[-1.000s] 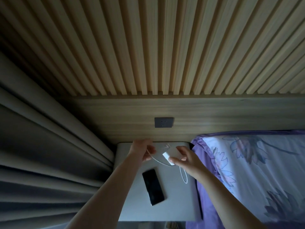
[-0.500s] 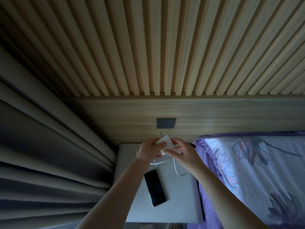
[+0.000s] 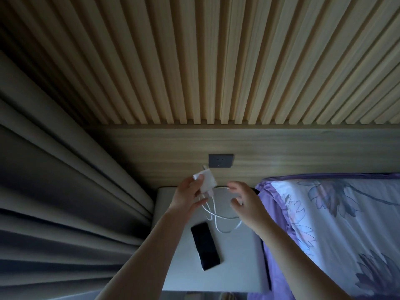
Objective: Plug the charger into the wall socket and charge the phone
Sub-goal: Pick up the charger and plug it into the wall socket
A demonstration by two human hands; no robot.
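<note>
My left hand [image 3: 187, 197] grips a white charger [image 3: 205, 180], its prongs pointing up toward the grey wall socket [image 3: 220, 160] just above and to the right. A white cable [image 3: 225, 224] hangs from the charger and loops down over the bedside table. My right hand [image 3: 244, 202] hovers beside it with fingers spread; its fingertips are at the cable's upper strand, and I cannot tell whether they touch it. A black phone [image 3: 205, 245] lies face up on the table, below both hands.
The grey bedside table [image 3: 238, 269] stands between a dark pleated curtain [image 3: 65, 191] on the left and a bed with purple floral bedding [image 3: 335, 224] on the right. A wooden panel [image 3: 281, 148] carries the socket, with a slatted wall above.
The charger passed from my right hand into my left and rose toward the socket. My right hand let go and moved off to the right. The cable loop shifted.
</note>
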